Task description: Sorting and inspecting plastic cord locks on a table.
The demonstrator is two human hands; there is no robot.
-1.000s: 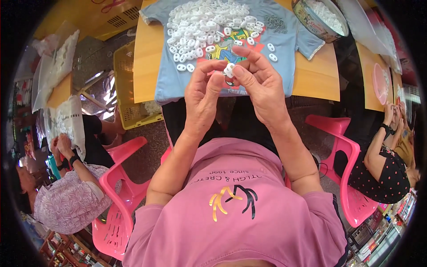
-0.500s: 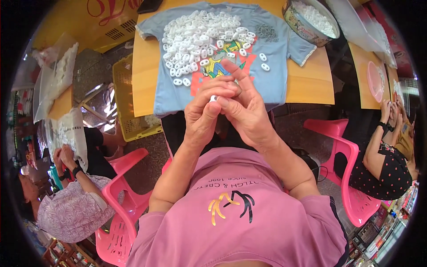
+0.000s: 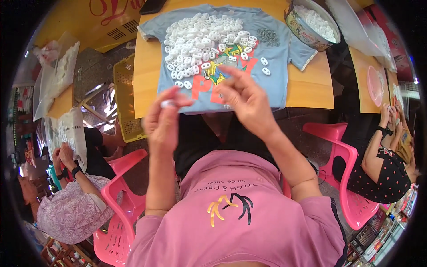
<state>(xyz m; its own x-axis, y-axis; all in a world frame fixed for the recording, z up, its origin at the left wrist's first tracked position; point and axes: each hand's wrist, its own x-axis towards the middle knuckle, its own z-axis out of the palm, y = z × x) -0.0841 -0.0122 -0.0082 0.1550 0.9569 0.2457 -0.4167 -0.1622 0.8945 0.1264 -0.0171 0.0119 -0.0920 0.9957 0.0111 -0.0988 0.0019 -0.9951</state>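
Where a blue t-shirt [image 3: 271,58] covered the wooden table [image 3: 147,62] among pink chairs [image 3: 122,196], white plastic pieces [image 3: 202,40] lay heaped. Left hand [image 3: 162,122] pinched one small piece [image 3: 168,104], its axis unclear; right hand [image 3: 247,100] hovered apart, fingers loosely spread.

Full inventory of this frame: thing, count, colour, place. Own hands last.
t-shirt: one, light blue with a printed figure, spread flat on the table.
white plastic pieces: a heap, too many to count, on the t-shirt; a few loose ones at its right.
small grey pile: one, on the t-shirt's right shoulder.
table: one, orange-yellow, ahead of the person.
round tin: one, patterned wall, holds white pieces, top right of the table.
basket: one, yellow, left of the table.
pink chairs: at least three.
other people: two, seated left and right.
left hand: pinches one small white piece.
right hand: fingers loosely open, holds nothing visible, over the t-shirt's hem.
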